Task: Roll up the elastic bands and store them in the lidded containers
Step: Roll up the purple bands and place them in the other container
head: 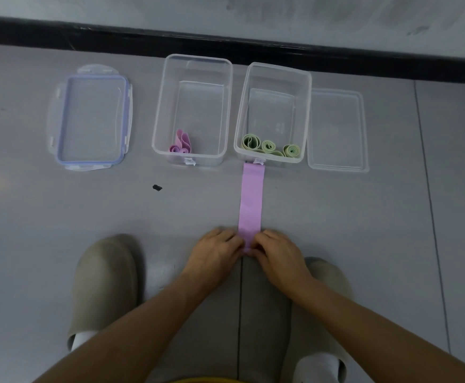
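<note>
A pink elastic band point(251, 200) lies flat on the grey floor, stretched from the right container toward me. My left hand point(214, 254) and my right hand point(278, 257) pinch its near end between curled fingers. The left clear container point(195, 64) holds a rolled pink band point(181, 143). Inside the right clear container point(304, 106) sit three rolled green bands point(267, 146).
A blue-rimmed lid point(93, 118) lies left of the containers and a plain clear lid point(337, 131) lies right of them. A black baseboard point(225, 42) runs behind. My two beige shoes point(104, 286) flank my hands. A small dark speck point(157, 187) marks the floor.
</note>
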{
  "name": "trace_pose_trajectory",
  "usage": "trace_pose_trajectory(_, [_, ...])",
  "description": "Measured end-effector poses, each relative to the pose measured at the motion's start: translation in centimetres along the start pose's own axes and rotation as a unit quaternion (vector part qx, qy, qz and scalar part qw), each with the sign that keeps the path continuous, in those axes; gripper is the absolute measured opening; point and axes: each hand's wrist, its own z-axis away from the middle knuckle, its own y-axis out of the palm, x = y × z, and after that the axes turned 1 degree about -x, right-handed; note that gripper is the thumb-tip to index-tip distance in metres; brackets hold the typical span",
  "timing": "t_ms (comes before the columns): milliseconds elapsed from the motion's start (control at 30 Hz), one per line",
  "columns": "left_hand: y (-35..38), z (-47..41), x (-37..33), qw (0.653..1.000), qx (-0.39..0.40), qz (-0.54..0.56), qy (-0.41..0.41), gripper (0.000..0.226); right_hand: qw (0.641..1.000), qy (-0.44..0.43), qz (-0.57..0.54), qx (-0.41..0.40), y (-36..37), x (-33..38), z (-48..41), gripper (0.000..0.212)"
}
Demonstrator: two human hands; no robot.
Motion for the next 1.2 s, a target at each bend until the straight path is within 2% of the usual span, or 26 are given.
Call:
trace_pose_trajectory(167, [0.3,-0.3,0.2,0.998,0.046,0.018,-0.049,0.019,1.0,0.002,-0.002,-0.006,-0.4,0.3,0.1,0.016])
trace_pose_trajectory(233, [0.6,-0.4,0.3,0.997,0.059,0.01,-0.057,0.019,1.0,-0.005,0.018,-0.004,-0.2,0.4,0.2,0.021])
trace_pose_trajectory(300, [0.7,-0.4,0.1,0.997,0.054,0.003,-0.06,0.015,0.999,-0.021,0.049,-0.007,0.0,0.4,0.4,0.025])
trace_pose_trajectory(433, [0.6,-0.6,-0.5,0.996,0.027,0.018,-0.085,0.015,0.995,-0.059,0.078,-0.001,0.0,-0.1,0.3,0.01])
trace_pose_trajectory(567, [0.6,-0.4,-0.3,0.995,0.003,0.037,-0.094,0.017,0.996,-0.049,0.064,-0.023,-0.1,-0.4,-0.3,0.019])
trace_pose_trajectory(700, [0.7,0.0,0.3,0.999,-0.005,0.02,-0.049,0.016,1.0,-0.02,0.017,0.002,-0.6,0.1,-0.3,0.035])
trace_pose_trajectory(833, [1.1,-0.3,0.6,0.998,-0.01,0.024,-0.057,0.011,1.0,0.012,-0.014,-0.012,-0.9,0.4,-0.4,0.026])
trace_pose_trajectory(1200, [0.6,-1.3,0.2,0.99,0.013,0.059,-0.129,0.02,0.998,-0.032,0.054,-0.019,-1.3,0.4,-1.1,0.028])
